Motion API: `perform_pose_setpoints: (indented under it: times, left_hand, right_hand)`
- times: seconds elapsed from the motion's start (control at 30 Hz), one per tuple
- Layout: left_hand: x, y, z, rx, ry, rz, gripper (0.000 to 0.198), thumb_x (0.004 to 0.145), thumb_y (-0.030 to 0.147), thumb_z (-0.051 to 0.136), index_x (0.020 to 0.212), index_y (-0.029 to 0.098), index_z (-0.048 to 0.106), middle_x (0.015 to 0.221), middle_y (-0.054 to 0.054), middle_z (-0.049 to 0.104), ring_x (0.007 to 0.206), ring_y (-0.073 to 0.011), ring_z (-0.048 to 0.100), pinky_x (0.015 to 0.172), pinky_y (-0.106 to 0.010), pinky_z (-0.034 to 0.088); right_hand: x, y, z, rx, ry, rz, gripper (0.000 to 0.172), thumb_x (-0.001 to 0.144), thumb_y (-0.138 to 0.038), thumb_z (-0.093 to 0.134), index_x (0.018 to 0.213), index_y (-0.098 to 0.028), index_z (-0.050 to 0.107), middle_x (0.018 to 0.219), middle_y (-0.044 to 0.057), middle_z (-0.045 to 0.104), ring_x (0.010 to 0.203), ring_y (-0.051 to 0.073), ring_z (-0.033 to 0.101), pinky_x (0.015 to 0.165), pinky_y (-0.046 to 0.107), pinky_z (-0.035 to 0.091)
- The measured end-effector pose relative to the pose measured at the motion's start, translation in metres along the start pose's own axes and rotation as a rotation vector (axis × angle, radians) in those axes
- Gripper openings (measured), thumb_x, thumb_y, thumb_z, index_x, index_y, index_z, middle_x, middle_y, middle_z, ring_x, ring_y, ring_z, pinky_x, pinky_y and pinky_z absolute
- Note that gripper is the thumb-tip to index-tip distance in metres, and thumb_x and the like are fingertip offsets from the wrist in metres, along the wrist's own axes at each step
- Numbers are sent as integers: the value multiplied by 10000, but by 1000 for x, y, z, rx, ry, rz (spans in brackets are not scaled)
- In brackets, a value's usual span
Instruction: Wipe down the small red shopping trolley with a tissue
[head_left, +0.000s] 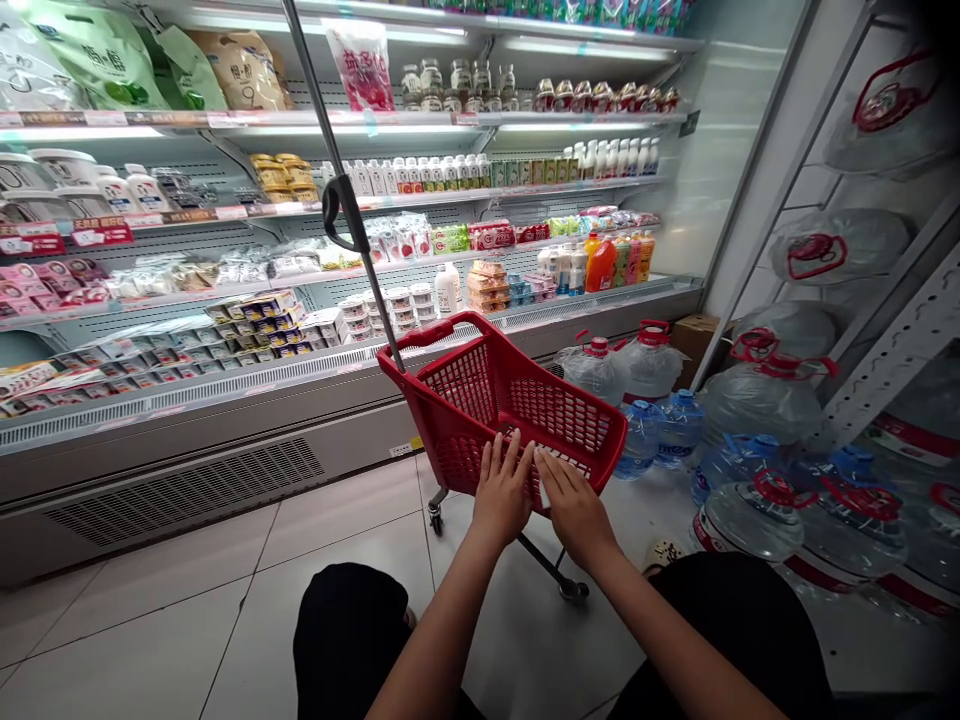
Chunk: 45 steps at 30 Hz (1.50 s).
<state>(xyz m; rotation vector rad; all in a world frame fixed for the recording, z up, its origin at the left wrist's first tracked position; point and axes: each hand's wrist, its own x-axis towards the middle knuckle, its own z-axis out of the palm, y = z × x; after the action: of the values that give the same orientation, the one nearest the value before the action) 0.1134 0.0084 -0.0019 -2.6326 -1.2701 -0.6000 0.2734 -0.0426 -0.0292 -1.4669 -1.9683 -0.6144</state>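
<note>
A red plastic shopping basket on a wheeled frame [566, 400] stands in front of me, with lattice sides and a tall dark pole rising from its handle end. My left hand [504, 492] rests on the near side of the basket, its fingers stretched out and slightly spread. Beside it, my right hand [576, 505] lies against the same side, fingers straight and close together. Between the hands, at the edge of the right one, shows a small white patch [543, 490]; I cannot tell whether it is a wipe or part of the cart. Nothing shows inside the basket.
Behind the cart runs an open refrigerated shelf [367, 400] with yogurt cups, bottles and bags. Large water bottles [746, 520] crowd the floor at right, beside a white metal rack. My bent knees [356, 640] flank my arms above the tiled floor [217, 590].
</note>
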Motion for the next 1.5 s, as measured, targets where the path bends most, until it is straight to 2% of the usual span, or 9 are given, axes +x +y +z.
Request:
perform_pose_setpoints:
  times: [0.27,0.47,0.6,0.83,1.0,1.1,1.2,1.33,1.5]
  left_hand:
    - [8,-15,-17,-61,-87,-2,980,765,168,630,1666,205,246,1769,-68,72,1623,-357,-11,1318,-561,97]
    - [1,-19,-15,-60,-36,-3,922,803,183,598,1659,190,254,1762,-91,116,1627,-323,40,1315,-553,130]
    - [-6,-22,-9,-17,-14,15,888,819,139,544,1657,222,263,1758,-53,154,1629,-281,75,1321,-530,136]
    - [-7,-27,-15,-24,-45,33,943,778,132,546,1662,191,222,1759,-58,139,1630,-236,85,1328,-477,124]
    - [-6,-28,-18,-6,-47,26,901,811,150,540,1657,168,228,1759,-70,138,1629,-228,83,1330,-467,125]
    - [-4,-30,-19,22,-40,11,842,827,132,523,1635,157,286,1752,-81,174,1622,-225,141,1333,-468,126]
    - [0,-33,-19,44,-35,12,795,840,117,503,1615,163,335,1745,-73,206,1612,-210,190,1335,-455,133]
    - [-1,-22,-14,60,-22,15,777,855,140,502,1611,105,329,1737,-102,224,1616,-224,171,1333,-446,155]
    - [-19,9,-2,63,35,72,749,928,176,457,1646,118,248,1737,-97,220,1621,-220,133,1333,-452,139]
  right_hand:
    - [-32,9,-10,14,-47,41,914,842,39,378,1690,-154,97,1571,131,532,1397,253,546,1191,458,453]
    - [-16,-11,-7,3,-13,-48,888,859,49,348,1686,-136,82,1608,134,486,1433,240,521,1176,429,472]
    - [-6,-19,-3,32,9,-79,878,878,36,357,1684,-144,60,1640,128,436,1469,235,483,1178,420,473]
    - [-29,-20,-21,66,-58,-55,943,790,74,335,1680,-162,135,1647,100,420,1461,216,490,1191,416,446]
    - [-35,-31,-24,51,-45,-107,913,816,66,327,1679,-151,123,1663,96,392,1528,218,393,1225,431,411]
    - [-42,-19,-26,43,-58,-154,913,819,68,311,1679,-168,118,1673,75,382,1549,199,352,1254,432,376]
    - [-52,6,-33,41,-78,-143,940,795,66,303,1681,-191,128,1674,55,386,1548,186,354,1278,445,339]
    - [-58,24,-35,30,-63,-82,943,802,58,319,1685,-196,105,1663,63,407,1545,204,363,1275,471,342]
    - [-48,-13,-23,33,-20,-58,935,814,42,355,1684,-156,74,1656,109,411,1531,229,391,1244,464,389]
